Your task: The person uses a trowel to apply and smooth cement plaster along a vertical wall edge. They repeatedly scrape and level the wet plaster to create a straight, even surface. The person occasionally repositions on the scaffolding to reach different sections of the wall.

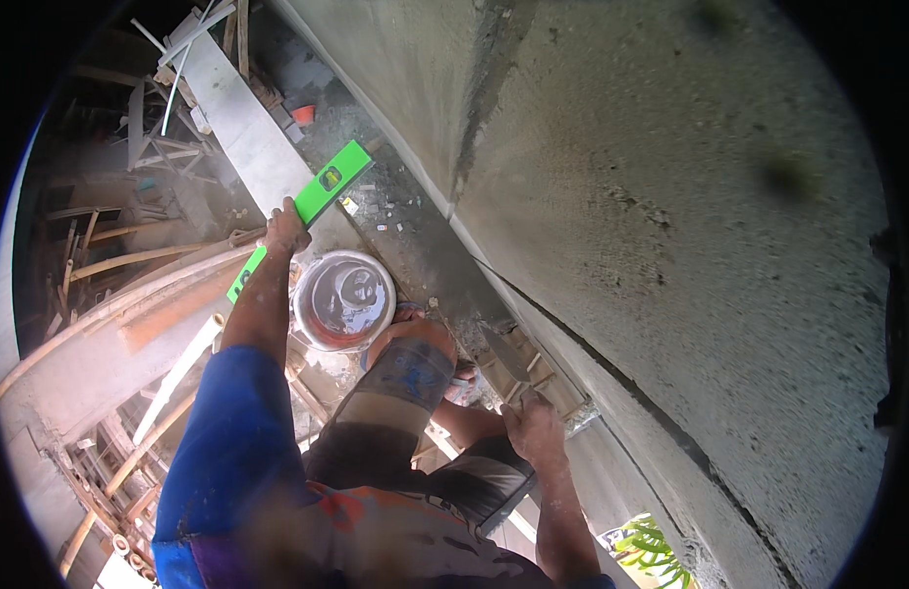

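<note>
Head camera: the left hand has its fingers wrapped round a long green level, gripping it partway along, so one end points up and away and the other pokes out past the wrist. The right hand is closed in a fist on what looks like a trowel, its grey blade angled up and away from the knuckles; I can't see the handle inside the grip. The blade stands close by the foot of the rough grey wall from here, though whether it touches I can't tell.

To me this looks like a pause between checking and smoothing the plaster. I'd say the next move calls for either laying the level flat on the wall to read its bubble, or freeing the left hand so the trowel can work alone.

Just beyond the left hand, near the person's knee, sits a pale round bucket. Wet grey stuff with a shiny surface lies in it, and a rounded shape inside that I can't make out. Farther off, beside a long plank, is a small orange tub; its contents are too small to tell.
</note>
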`<move>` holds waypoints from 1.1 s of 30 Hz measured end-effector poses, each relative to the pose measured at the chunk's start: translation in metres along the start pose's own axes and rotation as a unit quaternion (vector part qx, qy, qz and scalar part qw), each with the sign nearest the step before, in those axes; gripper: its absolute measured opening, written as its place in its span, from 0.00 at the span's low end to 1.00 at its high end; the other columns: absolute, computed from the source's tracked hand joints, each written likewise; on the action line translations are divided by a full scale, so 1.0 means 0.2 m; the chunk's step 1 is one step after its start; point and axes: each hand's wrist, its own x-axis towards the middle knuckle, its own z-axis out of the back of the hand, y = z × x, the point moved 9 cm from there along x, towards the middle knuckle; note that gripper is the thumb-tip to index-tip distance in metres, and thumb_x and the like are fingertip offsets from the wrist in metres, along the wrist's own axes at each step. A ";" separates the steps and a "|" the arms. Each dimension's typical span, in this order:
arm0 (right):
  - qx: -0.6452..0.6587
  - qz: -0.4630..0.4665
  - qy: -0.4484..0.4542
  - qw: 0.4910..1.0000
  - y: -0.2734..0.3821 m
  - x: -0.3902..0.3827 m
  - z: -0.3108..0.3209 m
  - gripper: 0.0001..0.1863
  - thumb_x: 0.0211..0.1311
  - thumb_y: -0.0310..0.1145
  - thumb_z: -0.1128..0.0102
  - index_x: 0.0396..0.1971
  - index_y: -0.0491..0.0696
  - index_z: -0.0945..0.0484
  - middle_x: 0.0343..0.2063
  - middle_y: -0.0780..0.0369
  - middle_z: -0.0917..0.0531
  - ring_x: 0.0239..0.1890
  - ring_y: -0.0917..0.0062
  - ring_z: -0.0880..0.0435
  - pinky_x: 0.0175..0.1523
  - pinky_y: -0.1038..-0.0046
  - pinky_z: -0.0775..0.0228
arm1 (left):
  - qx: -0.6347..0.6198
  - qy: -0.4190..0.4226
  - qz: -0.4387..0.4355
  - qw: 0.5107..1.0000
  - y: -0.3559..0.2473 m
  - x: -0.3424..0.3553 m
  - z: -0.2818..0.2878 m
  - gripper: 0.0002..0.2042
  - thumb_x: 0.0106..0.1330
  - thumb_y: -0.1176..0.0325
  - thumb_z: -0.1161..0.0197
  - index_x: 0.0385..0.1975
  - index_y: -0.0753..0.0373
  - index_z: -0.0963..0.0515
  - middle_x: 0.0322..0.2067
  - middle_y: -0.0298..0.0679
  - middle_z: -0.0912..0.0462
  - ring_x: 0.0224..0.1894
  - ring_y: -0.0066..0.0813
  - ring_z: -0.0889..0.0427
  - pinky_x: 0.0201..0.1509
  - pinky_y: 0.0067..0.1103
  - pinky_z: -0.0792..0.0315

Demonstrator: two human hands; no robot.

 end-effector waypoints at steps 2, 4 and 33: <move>-0.028 0.018 0.017 0.999 0.03 0.16 -0.04 0.21 0.63 0.40 0.36 0.47 0.38 0.23 0.46 0.44 0.17 0.46 0.46 0.16 0.53 0.50 0.24 | 0.014 0.042 0.020 0.999 0.00 0.13 -0.17 0.29 0.59 0.76 0.36 0.60 0.58 0.40 0.58 0.56 0.29 0.64 0.60 0.28 0.64 0.60 0.33; -0.041 0.033 0.049 0.997 0.04 0.31 -0.09 0.21 0.63 0.39 0.36 0.49 0.39 0.23 0.44 0.45 0.17 0.47 0.46 0.16 0.53 0.50 0.24 | 0.029 0.070 0.032 0.997 0.00 0.23 -0.32 0.30 0.60 0.76 0.36 0.62 0.55 0.40 0.62 0.51 0.30 0.67 0.57 0.30 0.66 0.67 0.37; -0.070 -0.013 0.038 0.997 -0.44 0.81 -0.36 0.16 0.61 0.38 0.32 0.41 0.42 0.23 0.39 0.48 0.16 0.45 0.49 0.16 0.50 0.51 0.23 | 0.044 0.023 -0.062 0.997 0.15 0.67 -0.87 0.40 0.57 0.59 0.26 0.67 0.64 0.38 0.61 0.58 0.33 0.61 0.58 0.26 0.65 0.42 0.26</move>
